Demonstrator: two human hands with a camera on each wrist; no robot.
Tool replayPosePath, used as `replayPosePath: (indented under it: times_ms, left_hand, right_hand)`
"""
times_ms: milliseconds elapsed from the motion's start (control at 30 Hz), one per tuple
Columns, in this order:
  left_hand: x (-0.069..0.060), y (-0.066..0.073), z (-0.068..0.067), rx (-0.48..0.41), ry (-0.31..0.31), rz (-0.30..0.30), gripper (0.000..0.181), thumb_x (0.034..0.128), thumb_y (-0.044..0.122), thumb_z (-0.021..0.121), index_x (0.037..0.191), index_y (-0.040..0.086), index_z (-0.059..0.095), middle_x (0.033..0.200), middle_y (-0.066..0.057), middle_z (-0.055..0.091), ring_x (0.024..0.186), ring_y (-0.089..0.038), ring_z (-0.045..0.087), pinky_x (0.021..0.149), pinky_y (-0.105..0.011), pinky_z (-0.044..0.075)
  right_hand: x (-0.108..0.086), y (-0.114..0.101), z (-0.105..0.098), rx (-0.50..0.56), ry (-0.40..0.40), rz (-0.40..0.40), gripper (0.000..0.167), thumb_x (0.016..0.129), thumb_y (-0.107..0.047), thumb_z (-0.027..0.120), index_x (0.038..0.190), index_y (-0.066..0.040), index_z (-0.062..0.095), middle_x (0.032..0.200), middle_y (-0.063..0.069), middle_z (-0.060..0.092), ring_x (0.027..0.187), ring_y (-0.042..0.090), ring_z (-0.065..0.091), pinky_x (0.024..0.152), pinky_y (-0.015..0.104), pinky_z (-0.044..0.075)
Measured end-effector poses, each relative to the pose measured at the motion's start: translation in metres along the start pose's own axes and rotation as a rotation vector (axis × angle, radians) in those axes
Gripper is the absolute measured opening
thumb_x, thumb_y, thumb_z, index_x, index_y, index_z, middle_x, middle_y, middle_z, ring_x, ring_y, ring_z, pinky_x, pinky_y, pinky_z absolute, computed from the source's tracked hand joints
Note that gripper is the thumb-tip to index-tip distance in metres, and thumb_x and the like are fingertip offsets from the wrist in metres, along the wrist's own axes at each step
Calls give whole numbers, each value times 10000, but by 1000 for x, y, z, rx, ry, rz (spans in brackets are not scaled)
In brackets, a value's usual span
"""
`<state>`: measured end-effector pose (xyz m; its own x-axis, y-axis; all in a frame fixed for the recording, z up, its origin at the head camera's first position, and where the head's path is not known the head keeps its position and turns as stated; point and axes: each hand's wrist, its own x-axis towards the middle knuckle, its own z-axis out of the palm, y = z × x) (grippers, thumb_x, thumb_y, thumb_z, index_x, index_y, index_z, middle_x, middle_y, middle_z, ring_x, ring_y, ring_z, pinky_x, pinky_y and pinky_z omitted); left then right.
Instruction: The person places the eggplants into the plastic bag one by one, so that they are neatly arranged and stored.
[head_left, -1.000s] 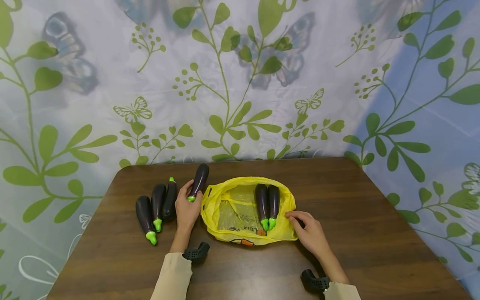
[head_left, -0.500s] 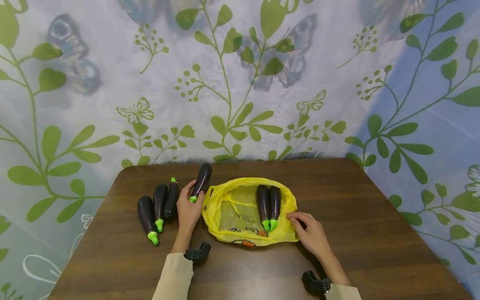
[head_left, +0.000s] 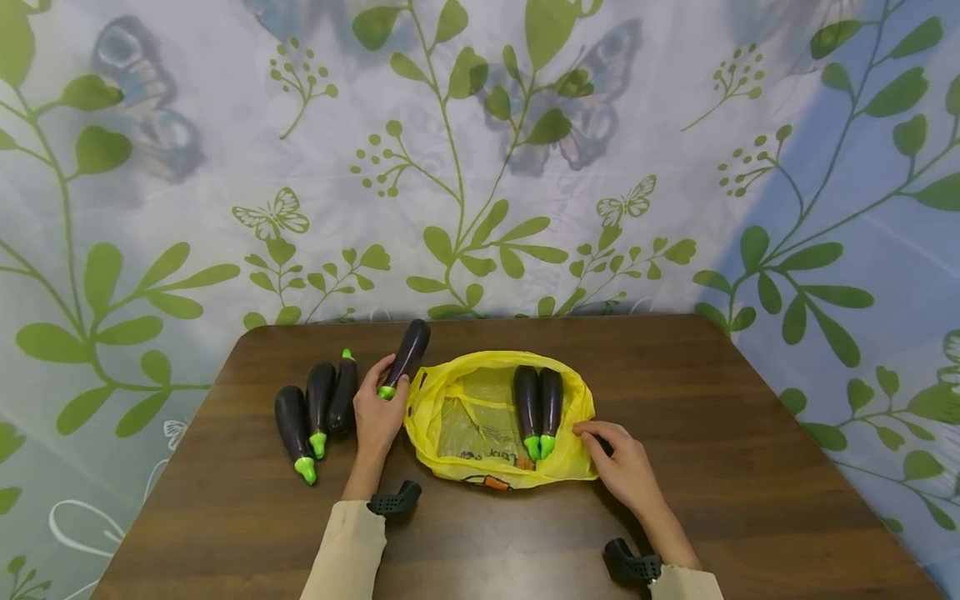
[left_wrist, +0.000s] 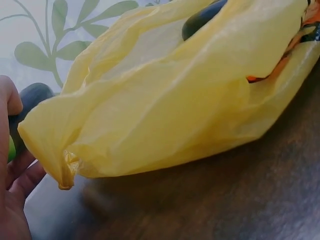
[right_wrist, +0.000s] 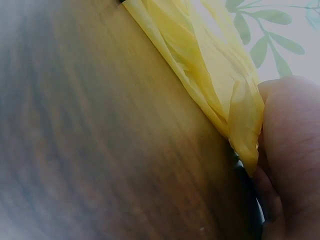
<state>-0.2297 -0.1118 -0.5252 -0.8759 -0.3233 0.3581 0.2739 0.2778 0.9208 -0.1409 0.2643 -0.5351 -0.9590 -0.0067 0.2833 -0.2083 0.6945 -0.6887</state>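
1. Left hand [head_left: 377, 415]: holds one eggplant, the held eggplant [head_left: 408, 354], by its green-stemmed end. The dark body points away from the person, leaning right. Whether this hand also touches the bag cannot be told.

2. Right hand [head_left: 618, 460]: pinches the near-right edge of the yellow bag [head_left: 426, 429] between thumb and fingers.

3. Bag position: between the hands, on the table [head_left: 720, 433], mouth spread upward. Its left rim lies just beside the left hand.

4. Change over the last second: the far end of the held eggplant has swung slightly right, toward the bag rim. The right hand's pinch is unchanged.

5. Bag contents: the left bagged eggplant [head_left: 526, 400] and right bagged eggplant [head_left: 551, 400] lie side by side, nearer the right hand, stems toward the person. The count inside is unchanged at two.

6. Loose stock: an outer eggplant [head_left: 292, 425], a middle eggplant [head_left: 320, 396] and an inner eggplant [head_left: 344, 392] lie to the left of the left hand. The inner one has its stem pointing away; the other two point theirs toward the person.

7. Assessment: the change is minor. The held eggplant remains outside the bag, so loading appears partial, with the mouth kept accessible.
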Motion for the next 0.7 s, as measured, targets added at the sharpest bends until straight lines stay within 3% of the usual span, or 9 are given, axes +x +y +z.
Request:
replayPosePath:
  times_ms: [300,500,700]
  left_hand:
    - [3,7,-2,29,-59,44,400,951,126,734,1346,138,676,1217,-123,722,1009,-262,678,803,-166,440]
    - [4,19,-7,27,-128,85,390,954,127,733,1341,140,684,1248,-114,713,919,-250,649,729,-200,455]
    - [5,28,-7,33,-151,90,378,954,157,747,1328,161,697,1259,-96,713,882,-224,635,703,-201,459]
  right_hand:
    - [1,-2,0,-4,-13,13,187,1026,-159,644,1162,-127,770,1219,86,729,1215,344,627,1022,586,502]
    - [0,-1,0,-9,-21,20,188,1027,-160,642,1162,-132,771,1220,82,730,1221,345,625,1026,587,498]
    - [0,1,0,-2,-18,16,186,1025,-155,645,1157,-128,772,1219,83,732,1227,347,623,1030,586,498]
